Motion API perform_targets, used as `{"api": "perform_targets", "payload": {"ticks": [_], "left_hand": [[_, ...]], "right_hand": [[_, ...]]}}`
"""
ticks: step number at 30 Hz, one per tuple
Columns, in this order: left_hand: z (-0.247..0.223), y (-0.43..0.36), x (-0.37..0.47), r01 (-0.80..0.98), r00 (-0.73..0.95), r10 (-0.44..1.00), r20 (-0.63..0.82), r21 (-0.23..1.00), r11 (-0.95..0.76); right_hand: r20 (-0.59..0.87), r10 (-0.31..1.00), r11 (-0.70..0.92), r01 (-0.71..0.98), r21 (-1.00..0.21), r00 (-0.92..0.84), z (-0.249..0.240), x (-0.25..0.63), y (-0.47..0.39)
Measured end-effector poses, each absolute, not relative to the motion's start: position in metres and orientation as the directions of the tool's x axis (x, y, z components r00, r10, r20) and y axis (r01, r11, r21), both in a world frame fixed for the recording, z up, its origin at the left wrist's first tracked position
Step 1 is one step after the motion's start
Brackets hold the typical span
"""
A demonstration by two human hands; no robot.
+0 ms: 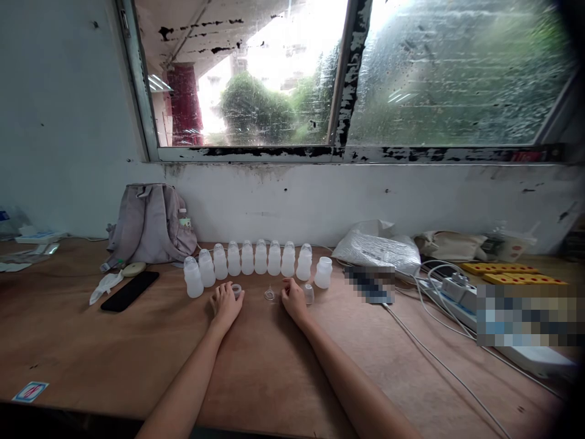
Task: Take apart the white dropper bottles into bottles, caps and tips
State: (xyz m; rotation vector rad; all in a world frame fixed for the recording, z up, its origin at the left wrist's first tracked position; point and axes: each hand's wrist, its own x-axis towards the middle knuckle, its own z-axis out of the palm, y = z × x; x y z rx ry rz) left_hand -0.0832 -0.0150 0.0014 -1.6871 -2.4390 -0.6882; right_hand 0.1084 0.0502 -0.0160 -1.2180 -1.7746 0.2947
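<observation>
Baby bottles of frosted white stand in a curved row across the table; most, such as this baby bottle (247, 257), have clear domed caps. The rightmost bottle (323, 273) is open at the top, without a cap. My left hand (225, 306) rests on the table in front of the row, its thumb and fingers around a translucent bottle ring (236, 289). A clear bottle nipple (269, 294) lies on the wood between my hands. Curled on the table is my right hand (295, 300); whatever its fingers hold is hidden. Just right of it stands a clear bottle cap (309, 295).
On the left are a grey backpack (148, 222), a black phone (130, 291) and a crumpled white wrapper (106, 286). To the right lie a silvery plastic bag (379, 247), a power strip (457, 302) with white cables, and yellow strips (500, 268). A window is behind the table.
</observation>
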Motion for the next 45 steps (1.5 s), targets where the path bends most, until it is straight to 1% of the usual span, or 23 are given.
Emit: {"api": "perform_targets", "payload": {"ticks": [6, 9, 11, 13, 16, 18, 20, 28, 30, 32, 34, 38, 42, 45], "left_hand": [[0.001, -0.015, -0.084, 0.905, -0.383, 0.861, 0.334, 0.324, 0.277], [0.000, -0.015, -0.084, 0.906, -0.377, 0.857, 0.352, 0.332, 0.262], [0.001, -0.015, -0.085, 0.905, -0.377, 0.859, 0.346, 0.334, 0.262], [0.002, -0.015, -0.085, 0.902, -0.382, 0.861, 0.336, 0.338, 0.268], [0.003, -0.016, -0.086, 0.896, -0.391, 0.858, 0.334, 0.350, 0.273], [0.003, -0.015, -0.088, 0.893, -0.392, 0.858, 0.332, 0.359, 0.270], [0.002, -0.015, -0.089, 0.892, -0.393, 0.857, 0.333, 0.363, 0.268], [-0.001, -0.014, -0.090, 0.896, -0.403, 0.839, 0.366, 0.345, 0.280], [-0.002, -0.013, -0.090, 0.896, -0.407, 0.836, 0.368, 0.341, 0.285], [-0.003, -0.012, -0.090, 0.895, -0.409, 0.833, 0.372, 0.340, 0.288], [-0.003, -0.011, -0.089, 0.895, -0.410, 0.832, 0.375, 0.339, 0.289], [0.000, -0.013, -0.084, 0.913, -0.373, 0.821, 0.432, 0.327, 0.243], [0.003, -0.018, -0.077, 0.942, -0.287, 0.817, 0.500, 0.302, 0.147], [0.005, -0.020, -0.073, 0.952, -0.248, 0.819, 0.518, 0.289, 0.106]], "right_hand": [[0.554, 0.833, 0.438, 0.614, -0.657, -0.001, -0.016, 0.117, 0.056], [0.569, 0.822, 0.454, 0.614, -0.645, -0.010, -0.015, 0.117, 0.054], [0.589, 0.805, 0.499, 0.619, -0.607, -0.070, -0.012, 0.115, 0.049], [0.594, 0.783, 0.559, 0.625, -0.545, -0.183, -0.008, 0.112, 0.042], [0.556, 0.750, 0.637, 0.622, -0.456, -0.360, -0.004, 0.109, 0.033], [0.528, 0.738, 0.658, 0.618, -0.430, -0.419, -0.003, 0.108, 0.029], [0.514, 0.739, 0.660, 0.621, -0.423, -0.436, -0.003, 0.107, 0.028], [0.521, 0.770, 0.608, 0.669, -0.427, -0.367, -0.010, 0.107, 0.032], [0.546, 0.767, 0.599, 0.681, -0.421, -0.337, -0.008, 0.108, 0.032], [0.594, 0.747, 0.592, 0.707, -0.388, -0.300, -0.001, 0.111, 0.033], [0.649, 0.720, 0.557, 0.763, -0.329, -0.245, 0.011, 0.117, 0.036], [0.721, 0.687, 0.367, 0.900, -0.234, -0.093, 0.046, 0.137, 0.055], [0.687, 0.724, 0.225, 0.964, -0.144, -0.066, 0.071, 0.155, 0.082], [0.646, 0.758, 0.201, 0.973, -0.110, -0.084, 0.076, 0.161, 0.095]]}}
